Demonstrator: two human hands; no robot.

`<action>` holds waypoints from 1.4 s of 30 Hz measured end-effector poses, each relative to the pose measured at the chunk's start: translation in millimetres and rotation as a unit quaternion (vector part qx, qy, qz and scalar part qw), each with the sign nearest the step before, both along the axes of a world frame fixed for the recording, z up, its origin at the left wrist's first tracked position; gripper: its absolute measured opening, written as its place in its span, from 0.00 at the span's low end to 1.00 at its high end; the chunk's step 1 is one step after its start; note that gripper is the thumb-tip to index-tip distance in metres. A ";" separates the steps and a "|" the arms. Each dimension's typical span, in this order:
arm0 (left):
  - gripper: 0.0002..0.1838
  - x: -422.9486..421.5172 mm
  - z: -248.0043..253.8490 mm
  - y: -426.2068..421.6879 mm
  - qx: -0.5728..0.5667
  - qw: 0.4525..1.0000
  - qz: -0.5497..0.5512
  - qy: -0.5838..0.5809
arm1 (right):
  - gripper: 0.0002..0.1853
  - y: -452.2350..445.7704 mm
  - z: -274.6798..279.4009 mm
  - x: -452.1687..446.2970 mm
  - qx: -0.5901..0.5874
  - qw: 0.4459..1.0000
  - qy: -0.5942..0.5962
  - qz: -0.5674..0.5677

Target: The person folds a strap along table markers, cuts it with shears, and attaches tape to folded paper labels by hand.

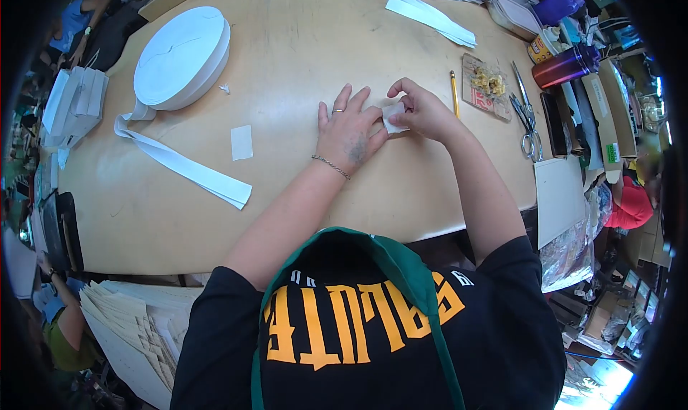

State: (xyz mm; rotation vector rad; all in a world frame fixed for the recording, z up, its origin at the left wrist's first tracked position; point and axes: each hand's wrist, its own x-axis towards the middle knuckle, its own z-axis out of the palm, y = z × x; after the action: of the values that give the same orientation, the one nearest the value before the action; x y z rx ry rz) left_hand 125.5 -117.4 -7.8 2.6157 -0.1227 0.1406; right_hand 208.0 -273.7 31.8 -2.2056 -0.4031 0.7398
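A small white piece (393, 116) lies on the wooden table between my two hands. My right hand (421, 113) pinches its right side between thumb and fingers. My left hand (350, 127) rests on the table with its fingers spread, its index fingertip and thumb at the left edge of the piece. To the left, a second white rectangle (241, 142) lies flat. A large white roll (181, 57) stands at the upper left, and its loose strip (193, 175) runs down toward the front of the table.
A pencil (454, 93), a clear tray (488, 86) with yellowish bits, and scissors (528, 116) are on the right. Beyond them stands a purple bottle (566, 67). White strips (431, 17) lie at the back. Other people are partly visible at both sides.
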 end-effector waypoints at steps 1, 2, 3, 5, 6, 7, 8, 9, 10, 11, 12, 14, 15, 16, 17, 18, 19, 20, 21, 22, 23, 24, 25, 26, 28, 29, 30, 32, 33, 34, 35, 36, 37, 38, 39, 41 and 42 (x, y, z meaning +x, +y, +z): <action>0.15 -0.1 -0.1 0.0 -0.002 1.000 0.000 0.000 | 0.18 0.4 0.3 -1.2 -0.007 1.000 -0.004 -0.008; 0.15 0.0 0.3 0.1 -0.002 1.000 0.000 0.002 | 0.18 0.3 -1.9 -1.2 -0.005 1.000 -0.018 -0.008; 0.15 -0.2 1.0 0.1 -0.002 1.000 0.000 0.004 | 0.18 -0.4 -6.3 -1.5 -0.002 0.999 -0.032 -0.009; 0.15 -0.3 2.3 0.1 -0.003 1.000 0.000 0.007 | 0.18 -0.5 -8.6 -2.4 -0.006 0.999 -0.051 -0.011; 0.15 -0.1 2.7 -0.1 -0.003 1.000 0.000 0.008 | 0.18 0.4 -8.3 -3.4 -0.011 0.998 -0.057 -0.013; 0.15 -0.1 3.0 0.0 -0.004 1.000 0.000 0.010 | 0.18 1.1 -8.2 -4.3 -0.017 0.998 -0.063 -0.015; 0.16 -0.2 2.9 0.3 -0.005 1.000 -0.001 0.010 | 0.18 1.2 -8.8 -5.0 -0.016 0.997 -0.067 -0.017; 0.16 -0.3 2.6 0.6 -0.006 1.000 -0.001 0.011 | 0.18 1.2 -9.9 -5.5 -0.015 0.997 -0.072 -0.018; 0.16 -0.5 2.5 0.9 -0.007 1.000 -0.002 0.012 | 0.18 1.4 -10.7 -6.0 -0.014 0.997 -0.077 -0.019; 0.17 -0.7 2.5 0.7 -0.008 1.000 -0.001 0.012 | 0.18 1.7 -10.8 -6.5 -0.017 0.997 -0.079 -0.019; 0.17 -0.7 2.8 0.5 -0.009 1.000 -0.001 0.013 | 0.18 1.9 -10.6 -6.8 -0.020 0.996 -0.081 -0.019; 0.17 -0.4 3.5 0.0 -0.010 1.000 -0.001 0.016 | 0.18 1.7 -9.9 -6.9 -0.023 0.996 -0.081 -0.020; 0.18 -0.3 3.8 0.1 -0.009 1.000 -0.001 0.018 | 0.18 1.6 -9.7 -6.8 -0.023 0.996 -0.078 -0.020; 0.18 -0.2 4.0 0.2 -0.007 1.000 -0.001 0.022 | 0.18 1.7 -9.6 -6.8 -0.023 0.997 -0.076 -0.020; 0.18 -0.1 4.1 0.3 -0.007 1.000 -0.002 0.022 | 0.18 1.4 -9.5 -6.3 -0.022 0.997 -0.073 -0.017; 0.18 -0.1 4.2 0.4 -0.007 1.000 -0.003 0.022 | 0.18 0.9 -9.5 -5.6 -0.020 0.997 -0.070 -0.013; 0.18 -0.3 4.3 0.6 -0.007 1.000 -0.003 0.023 | 0.18 0.8 -9.5 -5.0 -0.019 0.998 -0.066 -0.010; 0.18 -0.2 4.5 0.8 -0.006 1.000 -0.003 0.025 | 0.18 1.2 -9.5 -3.9 -0.019 0.998 -0.063 -0.008; 0.18 0.1 4.7 0.9 -0.005 1.000 -0.003 0.027 | 0.18 1.4 -9.4 -2.3 -0.019 0.998 -0.059 -0.007; 0.18 0.2 4.8 0.9 -0.004 1.000 -0.004 0.029 | 0.18 1.5 -9.1 -1.5 -0.019 0.998 -0.056 -0.006; 0.18 0.0 4.9 0.8 -0.006 1.000 -0.002 0.028 | 0.18 1.7 -8.4 -1.5 -0.022 0.998 -0.058 -0.003; 0.18 -0.2 4.8 0.7 -0.009 1.000 -0.001 0.027 | 0.18 2.2 -7.4 -1.4 -0.026 0.998 -0.060 -0.001; 0.18 -0.2 4.7 0.6 -0.011 1.000 0.000 0.026 | 0.18 2.5 -6.5 -1.3 -0.030 0.998 -0.062 0.002; 0.18 -0.1 4.6 0.7 -0.012 1.000 -0.001 0.026 | 0.18 2.4 -5.5 -1.4 -0.026 0.998 -0.055 -0.002; 0.18 -0.1 4.3 1.2 -0.014 1.000 -0.002 0.026 | 0.18 2.1 -4.0 -2.1 -0.018 0.999 -0.041 -0.008; 0.17 -0.1 4.4 1.4 -0.015 0.999 0.000 0.029 | 0.18 2.8 -3.4 -2.6 -0.024 0.999 -0.045 -0.008; 0.17 0.1 4.8 1.2 -0.017 0.999 0.001 0.031 | 0.19 3.5 -2.7 -3.2 -0.029 0.998 -0.050 -0.009; 0.17 0.4 5.5 0.8 -0.021 0.999 0.002 0.036 | 0.19 3.7 -2.4 -4.0 -0.038 0.998 -0.056 -0.011; 0.17 0.6 5.9 0.9 -0.024 0.999 0.002 0.039 | 0.19 3.9 -2.7 -4.1 -0.042 0.997 -0.057 -0.012; 0.17 0.8 6.2 1.3 -0.026 0.999 0.003 0.041 | 0.19 4.3 -3.0 -4.0 -0.045 0.997 -0.058 -0.013; 0.17 0.9 6.0 1.4 -0.026 0.999 0.003 0.041 | 0.19 4.5 -3.5 -4.1 -0.046 0.997 -0.065 -0.012; 0.18 0.9 5.8 1.5 -0.027 0.999 0.004 0.041 | 0.19 4.6 -4.0 -4.2 -0.047 0.996 -0.072 -0.012; 0.18 1.0 5.7 1.6 -0.028 0.999 0.004 0.041 | 0.19 4.8 -4.7 -4.3 -0.049 0.996 -0.079 -0.011; 0.19 0.4 4.9 1.6 -0.034 0.999 0.005 0.034 | 0.20 4.7 -6.2 -4.8 -0.048 0.995 -0.085 -0.010; 0.20 -0.1 3.4 1.7 -0.040 0.999 0.006 0.025 | 0.20 4.5 -8.1 -4.9 -0.047 0.995 -0.092 -0.008; 0.21 0.5 0.3 2.3 -0.044 0.999 0.010 0.011 | 0.20 4.7 -9.8 -5.2 -0.048 0.993 -0.106 -0.005; 0.21 0.8 -1.7 2.2 -0.044 0.999 0.013 0.006 | 0.20 4.7 -10.4 -5.5 -0.051 0.993 -0.111 -0.004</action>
State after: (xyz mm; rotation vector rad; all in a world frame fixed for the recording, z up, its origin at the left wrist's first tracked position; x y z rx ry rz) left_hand 126.3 -115.3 -9.5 2.5310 -0.0758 0.1363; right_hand 202.6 -269.0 21.4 -2.3939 -0.4750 0.5217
